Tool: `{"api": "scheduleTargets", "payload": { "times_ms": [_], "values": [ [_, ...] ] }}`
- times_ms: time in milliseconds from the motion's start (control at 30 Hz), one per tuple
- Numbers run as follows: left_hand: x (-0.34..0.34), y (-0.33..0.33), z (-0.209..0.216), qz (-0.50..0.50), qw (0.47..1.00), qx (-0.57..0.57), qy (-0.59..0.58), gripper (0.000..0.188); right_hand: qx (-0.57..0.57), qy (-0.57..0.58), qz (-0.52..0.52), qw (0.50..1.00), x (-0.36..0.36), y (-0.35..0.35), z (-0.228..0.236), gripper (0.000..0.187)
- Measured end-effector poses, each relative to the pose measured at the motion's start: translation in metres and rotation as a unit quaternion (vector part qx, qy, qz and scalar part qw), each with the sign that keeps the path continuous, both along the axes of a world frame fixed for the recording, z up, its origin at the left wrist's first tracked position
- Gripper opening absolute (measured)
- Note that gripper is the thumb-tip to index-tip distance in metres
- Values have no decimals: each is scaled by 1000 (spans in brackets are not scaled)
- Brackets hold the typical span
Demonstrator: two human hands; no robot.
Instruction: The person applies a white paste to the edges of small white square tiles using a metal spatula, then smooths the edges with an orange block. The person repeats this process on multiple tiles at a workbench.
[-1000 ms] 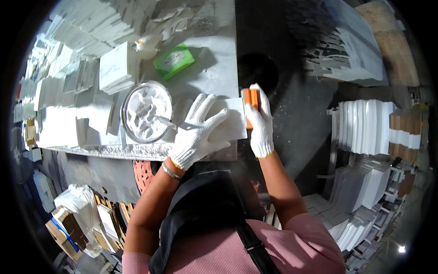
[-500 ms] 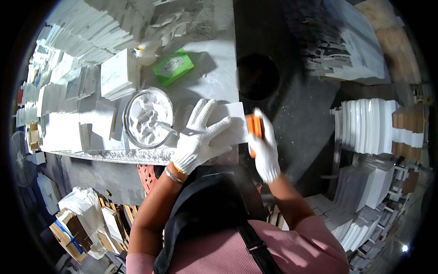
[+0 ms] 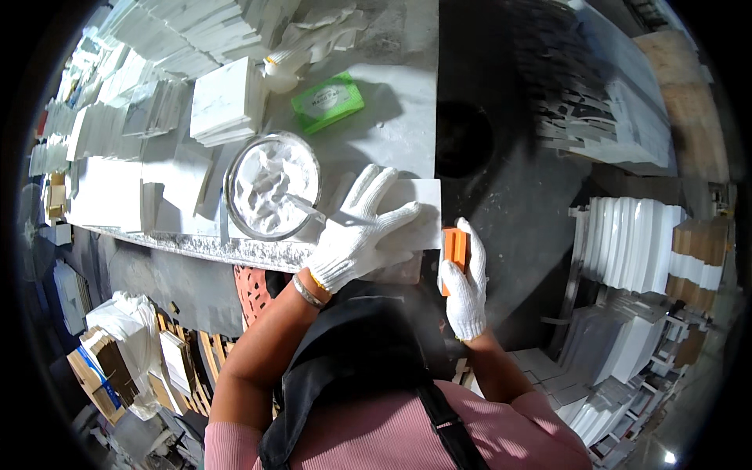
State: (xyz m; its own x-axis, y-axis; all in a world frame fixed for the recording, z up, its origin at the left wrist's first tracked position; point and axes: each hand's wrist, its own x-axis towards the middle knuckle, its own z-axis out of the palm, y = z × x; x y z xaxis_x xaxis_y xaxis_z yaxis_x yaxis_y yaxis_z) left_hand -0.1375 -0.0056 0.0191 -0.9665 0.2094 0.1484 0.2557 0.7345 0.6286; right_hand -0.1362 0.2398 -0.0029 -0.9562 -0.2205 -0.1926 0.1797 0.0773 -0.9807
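Standing by the workbench, I see stacks of white tiles piled at its far left, and beside them a round metal bowl of white paste with a tool resting in it. Behind the bowl lies a green box on the grey top. Next comes the person's left hand, in a white knit glove, laid flat with its fingers spread apart on a white tile that sits at the bench's near right corner, its right end reaching the edge. A bracelet circles that wrist. Just right of the tile's end, off the bench, the gloved right hand has its fingers closed together around an orange block, which stands upright right beside the tile's right edge; whether block and tile touch I cannot tell. Beyond the hand the floor is dark, and further right white slabs stand on edge in a row.
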Motion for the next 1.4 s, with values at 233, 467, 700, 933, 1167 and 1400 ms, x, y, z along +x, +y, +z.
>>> {"api": "scheduleTargets", "payload": {
  "times_ms": [233,467,700,933,1167,1400],
  "values": [
    [-1,2,1,22,999,8,29,73,18,59,-7,998,-82,-43,5,65],
    [-1,1,-2,11,999,-16,26,66,21,12,-2,1000,0,-2,-5,65],
    [6,12,8,67,995,-66,44,71,-48,50,5,998,-108,-37,-6,57],
    [38,26,32,95,983,-126,-94,92,-170,-48,-122,977,-66,20,-33,52],
    [26,14,33,35,989,-136,-41,101,-194,-57,-86,976,-53,-11,-2,66],
    [10,18,14,3,996,-83,-33,109,-101,-22,-66,992,-31,-25,16,65]
  ]
}}
